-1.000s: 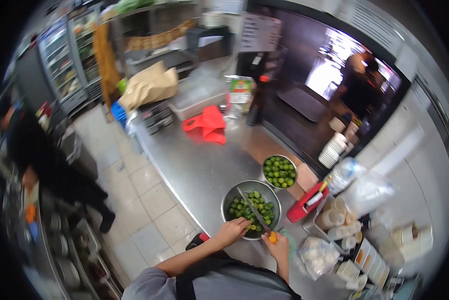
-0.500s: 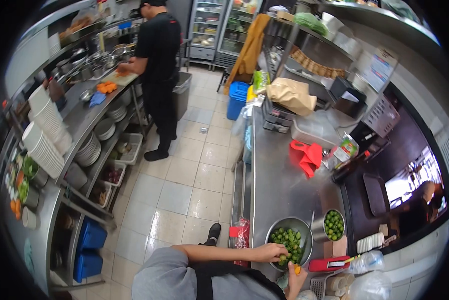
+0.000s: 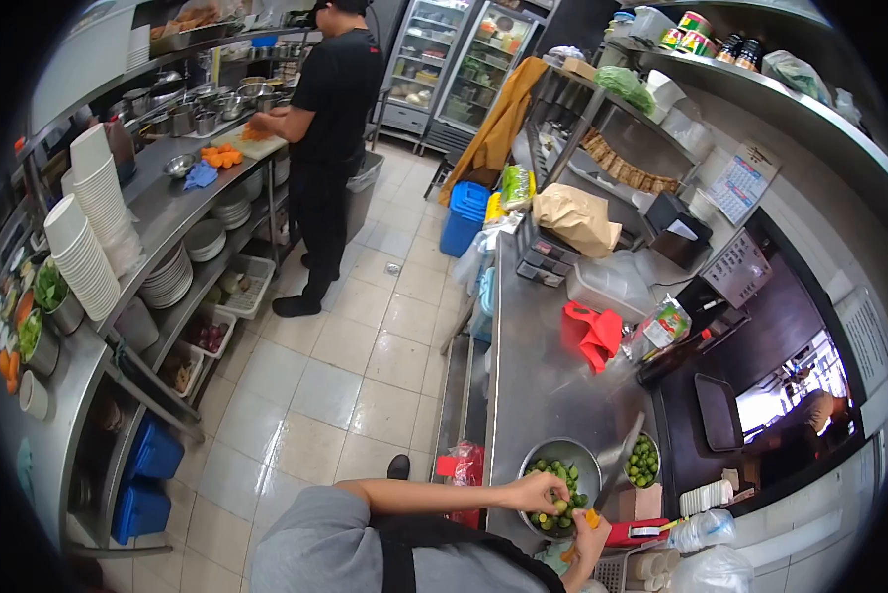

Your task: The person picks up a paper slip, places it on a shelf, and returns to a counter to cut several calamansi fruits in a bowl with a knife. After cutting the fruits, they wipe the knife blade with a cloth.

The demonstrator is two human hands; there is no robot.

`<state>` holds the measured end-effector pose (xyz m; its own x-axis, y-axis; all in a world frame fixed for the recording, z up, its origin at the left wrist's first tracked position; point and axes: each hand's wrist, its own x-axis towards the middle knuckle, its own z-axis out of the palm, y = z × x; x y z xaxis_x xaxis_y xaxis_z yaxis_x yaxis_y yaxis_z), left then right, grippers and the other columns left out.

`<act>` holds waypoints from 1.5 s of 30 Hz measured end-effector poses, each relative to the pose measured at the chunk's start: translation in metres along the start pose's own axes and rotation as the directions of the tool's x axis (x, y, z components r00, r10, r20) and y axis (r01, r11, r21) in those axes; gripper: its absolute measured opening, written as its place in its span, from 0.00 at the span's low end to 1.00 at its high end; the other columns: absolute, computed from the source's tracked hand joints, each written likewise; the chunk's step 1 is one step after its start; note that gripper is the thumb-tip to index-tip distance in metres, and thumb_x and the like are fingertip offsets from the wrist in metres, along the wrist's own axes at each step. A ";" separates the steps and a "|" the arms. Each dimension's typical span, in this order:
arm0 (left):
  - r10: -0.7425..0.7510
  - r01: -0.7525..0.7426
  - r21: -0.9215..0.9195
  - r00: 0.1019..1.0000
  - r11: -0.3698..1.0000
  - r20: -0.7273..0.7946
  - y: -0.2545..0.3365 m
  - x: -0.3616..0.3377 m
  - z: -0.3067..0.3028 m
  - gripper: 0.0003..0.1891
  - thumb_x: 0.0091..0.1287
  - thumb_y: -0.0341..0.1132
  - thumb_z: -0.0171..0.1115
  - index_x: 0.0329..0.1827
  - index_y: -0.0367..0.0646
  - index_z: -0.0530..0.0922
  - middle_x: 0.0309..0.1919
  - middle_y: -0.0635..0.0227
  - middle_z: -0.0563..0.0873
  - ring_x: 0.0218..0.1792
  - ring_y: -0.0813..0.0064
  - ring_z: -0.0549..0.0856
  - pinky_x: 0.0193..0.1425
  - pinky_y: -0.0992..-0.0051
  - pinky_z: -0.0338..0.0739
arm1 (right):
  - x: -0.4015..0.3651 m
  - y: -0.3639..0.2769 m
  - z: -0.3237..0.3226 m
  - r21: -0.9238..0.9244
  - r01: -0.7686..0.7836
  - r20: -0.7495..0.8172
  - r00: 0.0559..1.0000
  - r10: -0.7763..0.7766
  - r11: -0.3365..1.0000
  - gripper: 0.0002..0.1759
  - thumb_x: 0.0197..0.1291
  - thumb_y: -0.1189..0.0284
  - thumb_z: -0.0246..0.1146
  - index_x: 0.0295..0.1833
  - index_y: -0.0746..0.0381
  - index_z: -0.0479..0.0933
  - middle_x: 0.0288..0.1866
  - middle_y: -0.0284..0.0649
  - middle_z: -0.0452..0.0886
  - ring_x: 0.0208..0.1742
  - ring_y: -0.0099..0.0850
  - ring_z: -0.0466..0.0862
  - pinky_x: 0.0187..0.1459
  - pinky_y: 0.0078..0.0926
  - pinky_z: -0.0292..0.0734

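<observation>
My left hand (image 3: 538, 491) reaches over a steel bowl (image 3: 594, 457) and pinches a small green citrus fruit (image 3: 559, 506). Several green citrus fruits (image 3: 552, 472), some seemingly cut, lie in the bowl beneath it. At the bowl's near right edge, my right hand (image 3: 588, 541) is closed around the orange handle of a knife (image 3: 624, 450). Its wide grey blade points up and away, between the bowl and a steel container (image 3: 630, 481) of whole green citrus fruits (image 3: 643, 458).
A red cloth (image 3: 592, 334), a paper bag (image 3: 574, 219) and a plastic tub (image 3: 602, 292) occupy the counter (image 3: 533, 371) farther off. Beside my right hand are a red object (image 3: 627, 534) and a basket (image 3: 612, 571). Across the aisle a person (image 3: 330, 128) handles orange pieces (image 3: 221, 156).
The view has shifted and tilted slightly. The knife blade has turned from edge-on to showing its broad side. My left hand stays over the bowl.
</observation>
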<state>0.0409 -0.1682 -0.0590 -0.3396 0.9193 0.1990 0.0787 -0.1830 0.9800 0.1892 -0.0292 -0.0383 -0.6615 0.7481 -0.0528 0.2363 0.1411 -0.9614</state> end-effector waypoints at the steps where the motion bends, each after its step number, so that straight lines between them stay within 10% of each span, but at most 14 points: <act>1: 0.015 -0.010 0.121 0.999 0.993 -0.041 -0.003 0.003 -0.004 0.16 0.54 0.24 0.66 0.47 0.38 0.78 0.39 0.63 0.84 0.32 0.80 0.85 0.36 0.78 0.79 | 0.006 0.010 -0.002 -0.130 0.054 -0.044 0.997 -0.061 0.990 0.07 0.49 0.76 0.68 0.30 0.68 0.78 0.19 0.32 0.76 0.21 0.18 0.72 0.24 0.18 0.66; 4: -0.053 0.055 0.047 0.998 0.997 -0.046 -0.034 0.015 -0.008 0.18 0.54 0.25 0.66 0.49 0.41 0.79 0.43 0.59 0.84 0.33 0.77 0.86 0.34 0.77 0.80 | 0.020 0.024 -0.003 -0.386 0.145 -0.102 0.975 -0.199 0.911 0.08 0.45 0.74 0.71 0.26 0.68 0.79 0.20 0.32 0.77 0.24 0.22 0.74 0.29 0.24 0.71; 16: -0.199 0.179 -0.480 0.980 0.859 0.009 -0.030 0.006 -0.007 0.15 0.61 0.24 0.60 0.51 0.33 0.78 0.41 0.61 0.83 0.39 0.75 0.85 0.43 0.80 0.82 | 0.000 -0.004 0.031 0.029 0.034 -0.004 0.999 -0.034 0.999 0.07 0.49 0.76 0.70 0.30 0.67 0.79 0.20 0.28 0.74 0.20 0.15 0.68 0.21 0.16 0.61; 35: -0.273 0.319 -0.408 0.947 0.856 0.168 -0.010 0.042 -0.002 0.13 0.54 0.24 0.66 0.42 0.28 0.79 0.33 0.60 0.85 0.34 0.75 0.86 0.38 0.80 0.82 | 0.000 0.000 0.017 0.165 -0.045 -0.140 0.988 0.069 0.985 0.03 0.48 0.80 0.64 0.28 0.67 0.76 0.19 0.31 0.74 0.19 0.16 0.71 0.20 0.15 0.63; 43: -0.321 0.405 -0.476 0.913 0.781 0.252 -0.022 0.067 -0.019 0.12 0.62 0.28 0.62 0.48 0.36 0.79 0.36 0.63 0.86 0.38 0.75 0.86 0.44 0.76 0.82 | 0.008 0.004 0.008 -0.337 0.010 -0.281 0.953 -0.111 0.941 0.14 0.50 0.67 0.70 0.33 0.67 0.77 0.19 0.37 0.77 0.22 0.30 0.79 0.28 0.28 0.73; 45: -0.354 0.415 -0.356 0.908 0.837 0.226 -0.019 0.073 -0.030 0.12 0.62 0.29 0.63 0.49 0.38 0.79 0.38 0.64 0.86 0.38 0.76 0.85 0.40 0.79 0.81 | 0.002 -0.019 0.010 -0.555 -0.163 -0.368 0.928 -0.066 0.816 0.22 0.48 0.55 0.70 0.37 0.64 0.79 0.27 0.48 0.79 0.31 0.50 0.80 0.35 0.42 0.73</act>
<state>-0.0135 -0.1082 -0.0628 -0.1238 0.9780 -0.1682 -0.4086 0.1042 0.9068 0.1759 -0.0369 -0.0234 -0.3673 0.9232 0.1133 0.6954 0.3535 -0.6257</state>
